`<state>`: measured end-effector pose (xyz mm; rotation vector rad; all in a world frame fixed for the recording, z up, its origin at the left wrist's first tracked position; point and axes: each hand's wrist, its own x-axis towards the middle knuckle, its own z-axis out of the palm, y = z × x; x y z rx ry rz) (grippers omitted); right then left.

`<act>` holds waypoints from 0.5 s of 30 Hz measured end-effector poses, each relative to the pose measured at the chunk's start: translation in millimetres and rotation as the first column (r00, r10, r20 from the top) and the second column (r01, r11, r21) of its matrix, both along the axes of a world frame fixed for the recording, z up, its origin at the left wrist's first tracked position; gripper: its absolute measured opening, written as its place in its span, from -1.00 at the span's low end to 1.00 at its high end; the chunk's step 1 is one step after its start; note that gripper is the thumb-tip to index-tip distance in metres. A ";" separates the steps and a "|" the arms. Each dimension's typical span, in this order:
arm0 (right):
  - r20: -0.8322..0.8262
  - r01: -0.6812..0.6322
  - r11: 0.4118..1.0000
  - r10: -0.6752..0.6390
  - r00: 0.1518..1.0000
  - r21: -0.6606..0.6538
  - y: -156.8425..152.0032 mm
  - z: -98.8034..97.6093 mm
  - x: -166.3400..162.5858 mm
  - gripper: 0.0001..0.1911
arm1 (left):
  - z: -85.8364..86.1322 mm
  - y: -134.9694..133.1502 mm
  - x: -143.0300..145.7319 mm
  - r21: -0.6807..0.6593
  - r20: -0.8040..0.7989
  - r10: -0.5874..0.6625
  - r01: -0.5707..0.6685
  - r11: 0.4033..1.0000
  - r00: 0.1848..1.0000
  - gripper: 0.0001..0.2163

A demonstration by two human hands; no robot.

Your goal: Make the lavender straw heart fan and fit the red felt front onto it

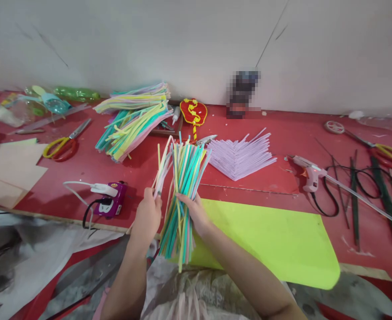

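My right hand (197, 214) is closed around a thick bundle of pipe cleaners (184, 178) in teal, yellow, pink and white, held upright at the table's front edge. Close beside it, my left hand (146, 218) grips a few pale purple and yellow pipe cleaners (163, 173), apart from the main bundle at its left. Beyond the hands lies a pile of pale purple pipe cleaners (238, 155) bent into V shapes. More mixed bundles of pipe cleaners (136, 129) are stacked at the back.
A yellow-green mat (269, 240) covers the front right of the red table. A glue gun (311, 173) with its cord lies further right. A purple power strip (118, 202) and scissors (64, 144) are at left. A red ornament (193, 112) rests near the wall.
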<state>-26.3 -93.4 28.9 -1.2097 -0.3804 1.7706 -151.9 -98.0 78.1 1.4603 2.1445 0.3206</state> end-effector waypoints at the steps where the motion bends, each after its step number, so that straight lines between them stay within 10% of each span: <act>1: 0.023 0.004 1.000 -0.004 1.000 0.020 0.2 0.3 -2.5 -0.60 | 0.3 -1.3 -1.4 0.036 0.013 0.019 -0.020 0.999 1.000 -0.93; 15: 0.087 -0.096 0.908 0.066 0.994 0.408 47.9 -12.1 -59.6 -0.44 | 21.5 -3.3 12.0 0.169 -0.182 0.046 -0.015 0.985 0.982 -0.92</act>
